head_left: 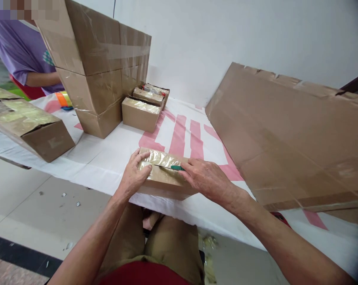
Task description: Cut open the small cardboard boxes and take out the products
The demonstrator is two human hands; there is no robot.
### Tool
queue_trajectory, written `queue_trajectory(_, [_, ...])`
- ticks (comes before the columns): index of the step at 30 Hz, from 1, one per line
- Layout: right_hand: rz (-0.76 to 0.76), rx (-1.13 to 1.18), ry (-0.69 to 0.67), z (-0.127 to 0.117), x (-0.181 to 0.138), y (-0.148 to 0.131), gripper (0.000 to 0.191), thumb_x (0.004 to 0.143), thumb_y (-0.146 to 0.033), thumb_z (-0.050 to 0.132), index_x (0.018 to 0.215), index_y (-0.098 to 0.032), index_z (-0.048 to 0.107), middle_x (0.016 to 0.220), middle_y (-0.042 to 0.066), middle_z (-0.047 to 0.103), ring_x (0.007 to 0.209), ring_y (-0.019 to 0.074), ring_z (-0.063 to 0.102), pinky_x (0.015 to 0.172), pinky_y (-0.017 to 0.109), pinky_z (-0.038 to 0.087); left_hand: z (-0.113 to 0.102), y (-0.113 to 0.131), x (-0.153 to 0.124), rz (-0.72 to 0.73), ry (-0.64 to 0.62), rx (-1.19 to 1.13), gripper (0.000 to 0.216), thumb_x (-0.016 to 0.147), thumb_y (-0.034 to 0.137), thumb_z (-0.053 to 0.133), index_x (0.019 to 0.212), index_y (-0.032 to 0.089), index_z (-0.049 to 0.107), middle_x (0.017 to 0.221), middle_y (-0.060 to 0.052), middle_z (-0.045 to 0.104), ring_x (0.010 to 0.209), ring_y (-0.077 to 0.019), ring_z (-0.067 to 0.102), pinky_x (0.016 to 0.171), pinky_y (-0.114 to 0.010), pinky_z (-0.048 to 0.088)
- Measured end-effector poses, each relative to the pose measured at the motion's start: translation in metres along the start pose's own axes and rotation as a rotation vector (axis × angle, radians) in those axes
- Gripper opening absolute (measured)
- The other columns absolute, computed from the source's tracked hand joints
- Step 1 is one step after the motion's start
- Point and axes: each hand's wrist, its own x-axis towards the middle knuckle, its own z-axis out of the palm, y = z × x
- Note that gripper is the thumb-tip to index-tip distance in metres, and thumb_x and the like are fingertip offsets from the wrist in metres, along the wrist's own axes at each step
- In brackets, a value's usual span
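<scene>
A small taped cardboard box (164, 180) lies at the table's near edge, right in front of me. My left hand (134, 176) rests on its left end, fingers curled over the top and holding it down. My right hand (204, 178) grips a green-handled knife (174, 167), whose thin blade lies along the taped seam on the box's top. Clear tape covers the top of the box.
Two more small taped boxes (141, 113) sit further back beside a tall stack of large cartons (98, 71). A big flattened carton (288, 134) lies at the right, another box (30, 126) at the left. A person in a purple shirt (21, 51) stands at the far left.
</scene>
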Motion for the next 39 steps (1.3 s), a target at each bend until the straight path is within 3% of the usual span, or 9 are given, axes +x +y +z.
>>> queue_trajectory(9, [0.001, -0.056, -0.065, -0.009, 0.002, 0.0, 0.021, 0.107, -0.03, 0.05, 0.109, -0.018, 0.067, 0.1, 0.01, 0.074, 0.087, 0.0253, 0.071, 0.062, 0.032, 0.04, -0.001, 0.0, 0.0, 0.004, -0.003, 0.009, 0.052, 0.077, 0.03, 0.063, 0.127, 0.019, 0.072, 0.153, -0.013, 0.055, 0.155, -0.0324, 0.038, 0.13, -0.051, 0.025])
queue_trajectory(16, [0.019, -0.051, -0.062, 0.003, -0.007, 0.021, 0.021, 0.106, -0.03, 0.051, 0.104, -0.019, 0.068, 0.099, 0.009, 0.074, 0.088, 0.0251, 0.07, 0.062, 0.032, 0.039, -0.001, 0.0, -0.002, -0.018, 0.009, -0.01, 0.054, 0.076, 0.031, 0.063, 0.128, 0.018, 0.072, 0.155, -0.013, 0.053, 0.155, -0.0318, 0.036, 0.13, -0.049, 0.025])
queue_trajectory(22, [0.039, -0.044, -0.07, -0.007, -0.018, 0.031, 0.03, 0.107, -0.036, 0.048, 0.095, -0.019, 0.07, 0.088, 0.011, 0.072, 0.075, 0.0261, 0.068, 0.056, 0.034, 0.038, 0.0, -0.003, 0.0, -0.016, 0.038, -0.032, 0.048, 0.075, 0.031, 0.066, 0.122, 0.023, 0.074, 0.152, -0.01, 0.058, 0.152, -0.031, 0.042, 0.129, -0.05, 0.027])
queue_trajectory(29, [0.094, -0.088, -0.139, -0.004, -0.025, 0.047, 0.03, 0.104, -0.029, 0.051, 0.092, -0.018, 0.076, 0.085, 0.013, 0.072, 0.073, 0.0268, 0.069, 0.059, 0.034, 0.04, 0.0, -0.003, -0.001, -0.035, 0.049, -0.035, 0.049, 0.075, 0.032, 0.067, 0.122, 0.023, 0.075, 0.153, -0.009, 0.057, 0.151, -0.0311, 0.043, 0.129, -0.05, 0.027])
queue_trajectory(32, [0.082, 0.025, -0.093, -0.003, -0.039, 0.071, 0.032, 0.104, -0.033, 0.048, 0.098, -0.022, 0.078, 0.087, 0.01, 0.074, 0.076, 0.0258, 0.07, 0.06, 0.034, 0.042, 0.0, -0.001, -0.003, -0.033, 0.046, -0.033, 0.049, 0.075, 0.034, 0.067, 0.122, 0.022, 0.075, 0.152, -0.01, 0.058, 0.15, -0.0318, 0.044, 0.128, -0.051, 0.027])
queue_trajectory(35, [0.084, 0.273, 0.031, 0.006, -0.061, 0.099, 0.034, 0.103, -0.037, 0.047, 0.105, -0.024, 0.078, 0.096, 0.007, 0.079, 0.085, 0.0241, 0.072, 0.072, 0.034, 0.05, -0.001, 0.0, -0.003, -0.029, 0.042, -0.029, 0.05, 0.076, 0.036, 0.066, 0.123, 0.02, 0.074, 0.15, -0.012, 0.059, 0.147, -0.0324, 0.047, 0.128, -0.051, 0.028])
queue_trajectory(39, [0.27, 0.545, 0.288, 0.054, -0.082, 0.111, 0.041, 0.104, -0.043, 0.043, 0.107, -0.02, 0.076, 0.1, 0.007, 0.079, 0.086, 0.0236, 0.072, 0.074, 0.033, 0.053, 0.001, -0.002, -0.001, 0.0, 0.059, -0.059, 0.05, 0.077, 0.037, 0.068, 0.125, 0.022, 0.073, 0.152, -0.01, 0.058, 0.146, -0.0317, 0.049, 0.127, -0.049, 0.03])
